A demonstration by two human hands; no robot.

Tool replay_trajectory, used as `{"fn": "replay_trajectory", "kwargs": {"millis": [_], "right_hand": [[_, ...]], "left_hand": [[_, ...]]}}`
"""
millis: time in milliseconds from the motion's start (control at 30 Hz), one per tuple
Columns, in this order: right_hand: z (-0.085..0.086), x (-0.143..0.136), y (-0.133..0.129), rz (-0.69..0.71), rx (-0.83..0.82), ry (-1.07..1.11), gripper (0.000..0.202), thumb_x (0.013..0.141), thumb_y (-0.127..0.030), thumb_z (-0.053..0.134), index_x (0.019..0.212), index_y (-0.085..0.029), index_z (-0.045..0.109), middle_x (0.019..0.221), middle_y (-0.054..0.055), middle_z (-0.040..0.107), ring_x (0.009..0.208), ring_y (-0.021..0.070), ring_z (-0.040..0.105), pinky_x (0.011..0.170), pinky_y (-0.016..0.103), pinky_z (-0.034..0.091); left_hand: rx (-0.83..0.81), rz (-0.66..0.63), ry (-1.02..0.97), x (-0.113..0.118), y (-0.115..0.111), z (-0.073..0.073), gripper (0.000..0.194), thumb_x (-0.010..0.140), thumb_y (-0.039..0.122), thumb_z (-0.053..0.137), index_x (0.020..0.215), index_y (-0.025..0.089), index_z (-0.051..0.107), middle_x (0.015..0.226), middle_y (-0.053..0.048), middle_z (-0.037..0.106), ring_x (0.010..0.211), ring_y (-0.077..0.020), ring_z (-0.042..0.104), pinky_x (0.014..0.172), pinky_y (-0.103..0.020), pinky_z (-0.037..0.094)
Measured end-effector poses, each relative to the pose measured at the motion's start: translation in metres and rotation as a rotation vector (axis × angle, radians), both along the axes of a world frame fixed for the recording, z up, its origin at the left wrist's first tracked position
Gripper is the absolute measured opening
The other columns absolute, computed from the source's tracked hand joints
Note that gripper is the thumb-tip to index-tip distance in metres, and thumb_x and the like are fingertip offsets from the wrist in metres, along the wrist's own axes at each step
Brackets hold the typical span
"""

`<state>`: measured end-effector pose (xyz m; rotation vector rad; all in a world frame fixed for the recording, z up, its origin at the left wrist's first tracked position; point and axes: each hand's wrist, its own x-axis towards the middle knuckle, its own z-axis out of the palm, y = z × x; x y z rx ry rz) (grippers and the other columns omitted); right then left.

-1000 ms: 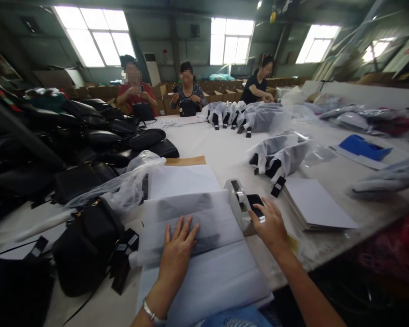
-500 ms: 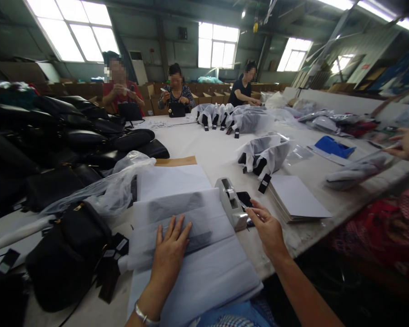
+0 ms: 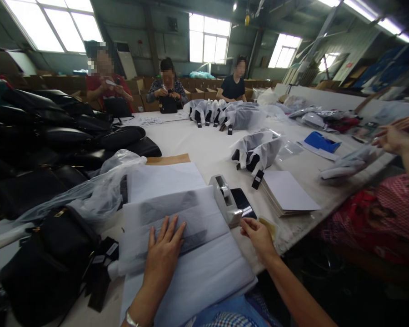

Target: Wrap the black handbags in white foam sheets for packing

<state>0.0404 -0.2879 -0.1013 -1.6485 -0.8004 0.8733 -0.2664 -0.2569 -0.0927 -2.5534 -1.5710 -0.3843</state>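
Note:
White tissue paper [image 3: 194, 200] is folded over a flat dark thing that shows through it as a grey shape. My left hand [image 3: 163, 250] lies flat on this wrapped bundle, fingers spread. Right of the bundle stands a grey tape dispenser [image 3: 221, 195] with a roll in it. My right hand [image 3: 259, 234] is just below the dispenser's front end, thumb and forefinger pinched together. Whatever is in that pinch is too small to make out. A dark phone [image 3: 240, 200] lies beside the dispenser, and a yellowish piece [image 3: 269, 227] shows behind my right hand.
Black bags [image 3: 64, 127] are heaped at left, with one black bag [image 3: 51, 263] nearby. A stack of white boards [image 3: 289, 193] and tissue-wrapped bags [image 3: 257, 152] sit to the right. Several co-workers stand or sit around the table; one person's hands [image 3: 395, 136] are at far right.
My right hand has drawn slightly down and left along the dispenser's front, its fingers closing tighter. More of the phone is uncovered. My left hand stays on the tissue paper; the whole view has shifted.

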Motion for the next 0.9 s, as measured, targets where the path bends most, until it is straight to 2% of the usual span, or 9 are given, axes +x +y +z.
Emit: {"fn": "replay_trajectory", "kwargs": {"millis": [100,200,300,400,467,600,700,800,900], "right_hand": [[0.004,0.013,-0.003,0.039,-0.02,-0.099,0.044,0.065,-0.058,0.078,0.08,-0.018,0.072,0.073,0.006,0.07,0.065,0.0226,0.066,0.066,0.037,0.056],[0.025,0.021,-0.011,0.192,0.025,-0.401,0.03,0.079,-0.05,0.07,0.085,-0.021,0.073,0.079,0.005,0.072,0.069,0.0223,0.067,0.071,0.037,0.054],[0.058,0.013,-0.006,0.471,0.158,-0.682,0.019,0.09,-0.039,0.06,0.089,-0.024,0.072,0.087,0.004,0.072,0.08,0.0209,0.067,0.078,0.034,0.052],[0.086,-0.008,0.02,0.795,0.246,-0.73,0.019,0.095,-0.035,0.055,0.09,-0.025,0.07,0.087,0.002,0.07,0.081,0.0173,0.065,0.077,0.028,0.05],[0.096,-0.027,0.047,0.968,0.292,-0.739,0.019,0.095,-0.035,0.055,0.089,-0.023,0.07,0.084,0.001,0.069,0.076,0.015,0.064,0.074,0.026,0.049],[0.097,-0.066,0.11,1.208,0.386,-0.856,0.015,0.091,-0.033,0.062,0.085,-0.021,0.069,0.081,0.0,0.068,0.07,0.012,0.061,0.068,0.022,0.045],[0.091,-0.089,0.148,1.361,0.349,-1.031,0.013,0.087,-0.031,0.068,0.081,-0.02,0.07,0.079,0.0,0.069,0.07,0.0129,0.062,0.063,0.021,0.04],[0.087,-0.103,0.169,1.43,0.282,-1.167,0.012,0.083,-0.033,0.072,0.079,-0.022,0.071,0.079,0.0,0.071,0.073,0.0163,0.065,0.059,0.023,0.036],[0.086,-0.11,0.178,1.426,0.22,-1.279,0.019,0.081,-0.043,0.073,0.082,-0.024,0.071,0.078,0.001,0.072,0.074,0.02,0.067,0.058,0.024,0.034]], "left_hand": [[-0.002,-0.002,-0.01,0.0,-0.001,0.001,0.043,0.097,0.02,0.046,0.138,0.03,0.055,0.152,-0.006,0.043,0.141,-0.0342,0.04,0.11,-0.065,0.033],[-0.014,0.0,-0.014,-0.001,-0.001,0.001,0.043,0.097,0.02,0.047,0.138,0.029,0.055,0.152,-0.007,0.042,0.141,-0.0341,0.039,0.111,-0.065,0.032],[-0.027,0.001,-0.01,-0.001,0.0,0.0,0.044,0.096,0.02,0.048,0.139,0.029,0.054,0.153,-0.007,0.041,0.142,-0.0341,0.038,0.11,-0.065,0.032],[-0.037,0.002,-0.008,-0.002,0.001,0.0,0.046,0.095,0.019,0.05,0.14,0.03,0.053,0.154,-0.007,0.04,0.142,-0.034,0.038,0.11,-0.065,0.033],[-0.043,0.003,-0.011,-0.001,0.0,0.001,0.047,0.095,0.019,0.051,0.14,0.03,0.053,0.154,-0.007,0.039,0.141,-0.0342,0.038,0.11,-0.066,0.034],[-0.046,0.02,-0.032,0.001,-0.001,0.005,0.047,0.094,0.016,0.052,0.139,0.03,0.053,0.153,-0.006,0.041,0.141,-0.0338,0.039,0.11,-0.066,0.034],[-0.03,0.045,-0.06,0.003,-0.001,0.005,0.046,0.094,0.015,0.052,0.136,0.032,0.055,0.152,-0.003,0.044,0.14,-0.0321,0.042,0.11,-0.064,0.036],[-0.018,0.055,-0.076,0.004,-0.001,0.003,0.046,0.094,0.015,0.052,0.135,0.033,0.056,0.151,-0.002,0.044,0.139,-0.0312,0.043,0.109,-0.064,0.037],[-0.016,0.051,-0.082,0.004,-0.001,0.0,0.046,0.093,0.015,0.053,0.136,0.033,0.055,0.152,-0.002,0.044,0.139,-0.0312,0.043,0.109,-0.064,0.037]]}}
